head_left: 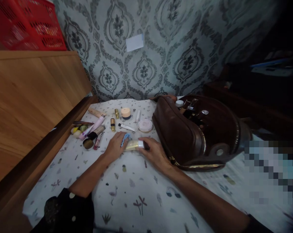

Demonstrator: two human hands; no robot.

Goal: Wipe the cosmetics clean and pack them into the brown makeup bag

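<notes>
Printed sheet [127,194]: it spread below the hands and between the forearms, a soft base that called for working with the piece supported from both ends.
Right hand [156,153]: it grasped the dark-capped end of the tube, fingers closed round it; a steady hold there was the better anchor, without twisting the cap.
Left hand [116,145]: it gripped a bunched blue cloth [125,139] against the tube's other end.
Yellow tube [132,145]: it lay sideways between the two hands, just above or on the sheet; which of these could not be told.
Cloth stroke: the step looked like wiping; light, even passes, with the tube turned a little between them, seemed best, since hard squeezing could have forced the contents toward the cap.
Brown bag [175,129]: it stood open just beside the right hand, so that elbow needed care near its zip.
Round brush [88,144]: it lay left of the left hand, among other cosmetics.
Pink compact [145,125]: it sat just beyond the hands, close enough that short strokes were safer.
Peach-lidded jar [125,113]: it stood farther beyond the hands.
Patterned wall [146,84]: it rose behind everything.
</notes>
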